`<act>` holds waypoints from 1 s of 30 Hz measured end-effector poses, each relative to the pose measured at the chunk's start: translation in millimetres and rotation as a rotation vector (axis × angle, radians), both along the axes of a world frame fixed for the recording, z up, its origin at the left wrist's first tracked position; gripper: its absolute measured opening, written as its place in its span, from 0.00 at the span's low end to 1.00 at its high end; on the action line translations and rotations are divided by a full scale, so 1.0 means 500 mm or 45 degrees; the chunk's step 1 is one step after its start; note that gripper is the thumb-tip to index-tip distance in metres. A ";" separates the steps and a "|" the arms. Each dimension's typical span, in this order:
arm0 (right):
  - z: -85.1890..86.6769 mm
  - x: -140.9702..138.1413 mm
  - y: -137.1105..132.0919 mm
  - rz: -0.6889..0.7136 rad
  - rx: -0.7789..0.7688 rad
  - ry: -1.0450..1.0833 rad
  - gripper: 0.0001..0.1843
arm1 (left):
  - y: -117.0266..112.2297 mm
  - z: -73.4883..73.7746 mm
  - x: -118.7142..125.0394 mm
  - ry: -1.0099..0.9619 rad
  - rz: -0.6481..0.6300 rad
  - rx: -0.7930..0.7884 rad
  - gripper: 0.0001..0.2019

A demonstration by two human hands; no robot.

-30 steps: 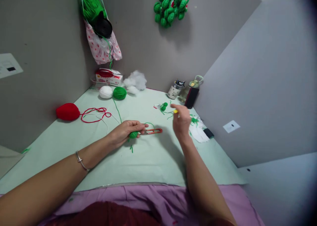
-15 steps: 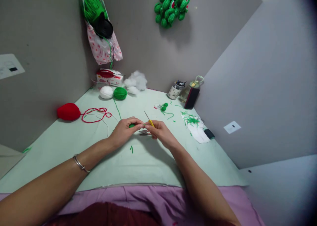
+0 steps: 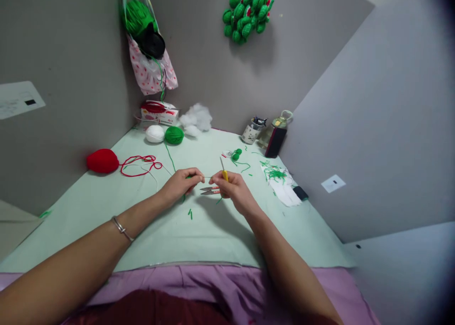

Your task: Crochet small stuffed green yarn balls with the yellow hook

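My left hand is closed, thumb and forefinger pinching a strand of green yarn. The strand runs taut across a short gap to the fingertips of my right hand. A crochet hook with a yellow handle is held in my right hand, its thin metal shaft pointing up. Thread snips with orange-red handles lie just below the strand, partly covered by my right fingers. Short green yarn snippets lie nearer to me on the pale cloth.
A red yarn ball, white ball and green ball lie left and back. White stuffing is behind. A small green crocheted piece, pen cup, bottle and phone stand right.
My hands have moved apart, drawing the yarn out between them. My right hand has shifted right with the hook, which now points more upright. The green piece at my left fingers is mostly hidden.
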State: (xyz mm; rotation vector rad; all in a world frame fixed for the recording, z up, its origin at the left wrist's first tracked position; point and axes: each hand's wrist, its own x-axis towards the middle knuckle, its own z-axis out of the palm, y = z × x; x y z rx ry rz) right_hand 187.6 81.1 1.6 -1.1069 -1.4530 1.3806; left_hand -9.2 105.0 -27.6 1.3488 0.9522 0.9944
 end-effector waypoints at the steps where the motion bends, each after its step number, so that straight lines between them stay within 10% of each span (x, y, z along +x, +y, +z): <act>1: -0.003 0.008 0.009 -0.018 -0.018 0.025 0.15 | 0.002 -0.003 -0.002 -0.052 -0.035 -0.068 0.08; 19: -0.009 0.045 0.038 -0.411 0.098 0.204 0.23 | 0.000 -0.001 -0.006 -0.602 -0.210 -0.423 0.07; 30: -0.063 -0.011 0.022 -0.101 0.301 -0.133 0.14 | -0.015 -0.016 0.019 -0.488 -0.225 -0.363 0.14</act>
